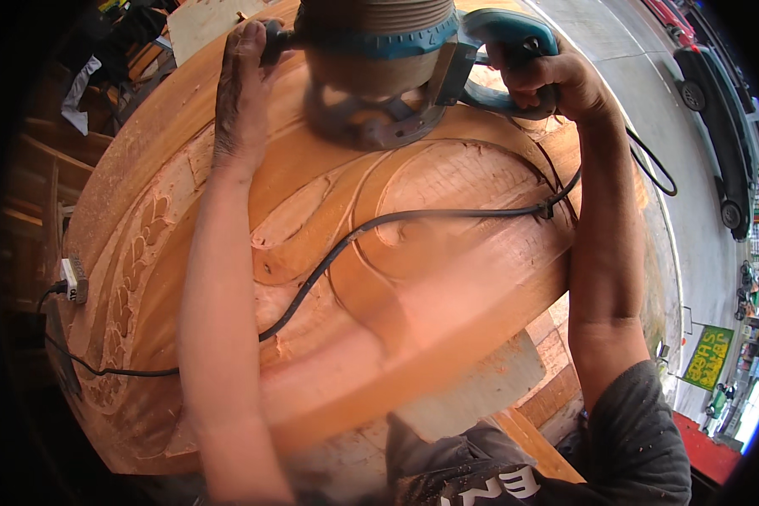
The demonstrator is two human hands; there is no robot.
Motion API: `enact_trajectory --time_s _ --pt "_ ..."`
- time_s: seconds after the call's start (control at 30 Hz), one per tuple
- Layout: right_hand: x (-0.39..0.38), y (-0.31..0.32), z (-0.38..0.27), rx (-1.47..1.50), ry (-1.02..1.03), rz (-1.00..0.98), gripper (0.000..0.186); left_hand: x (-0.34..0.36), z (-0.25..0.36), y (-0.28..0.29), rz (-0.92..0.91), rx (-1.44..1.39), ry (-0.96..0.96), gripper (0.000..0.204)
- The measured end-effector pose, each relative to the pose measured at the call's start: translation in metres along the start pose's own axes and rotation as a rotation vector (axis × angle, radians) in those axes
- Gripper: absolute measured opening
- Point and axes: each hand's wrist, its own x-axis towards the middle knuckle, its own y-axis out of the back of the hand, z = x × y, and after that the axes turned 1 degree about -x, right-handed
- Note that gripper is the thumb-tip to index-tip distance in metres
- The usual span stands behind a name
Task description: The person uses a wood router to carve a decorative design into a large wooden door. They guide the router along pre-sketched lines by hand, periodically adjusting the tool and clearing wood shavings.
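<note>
"Your left arm (218, 320)?"
"It reaches forward, bare, your left hand (243, 93) at its end, fingers (250, 38) bent."
"And your right arm (607, 215)?"
"Slightly bent at the elbow (609, 325), your right hand (572, 83) curled in a grip."

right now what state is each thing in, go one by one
left hand, closed on the dark side knob
right hand, closed on the teal handle
router, held in both hands over the panel; running or not, can't tell
wooden panel, partly carved, dusted with shavings
black cord, draped loosely across the panel
white connector, black plug seated in it
</note>
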Motion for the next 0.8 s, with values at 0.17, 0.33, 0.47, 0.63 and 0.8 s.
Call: enact_trajectory --time_s 0.17,0.33,0.47,0.63,0.8 --pt "0.002 0.010 0.004 0.096 -0.040 -0.020 0.047 0.001 -0.006 0.003 0.029 -0.013 -0.070 0.049" --pt "-0.003 -0.004 -0.012 0.088 -0.018 0.012 0.047 -0.006 0.002 0.001 0.010 0.013 -0.033 0.053" --pt "-0.004 0.005 0.000 -0.015 0.036 -0.025 0.040 -0.004 0.008 -0.007 0.041 -0.028 0.014 0.062" --pt "-0.002 -0.003 -0.001 -0.018 0.038 0.041 0.034 -0.003 0.006 -0.004 0.045 -0.002 0.019 0.072" --pt "0.000 0.003 -0.002 0.002 0.045 -0.005 0.023 0.002 0.006 -0.008 0.019 0.048 0.015 0.089"
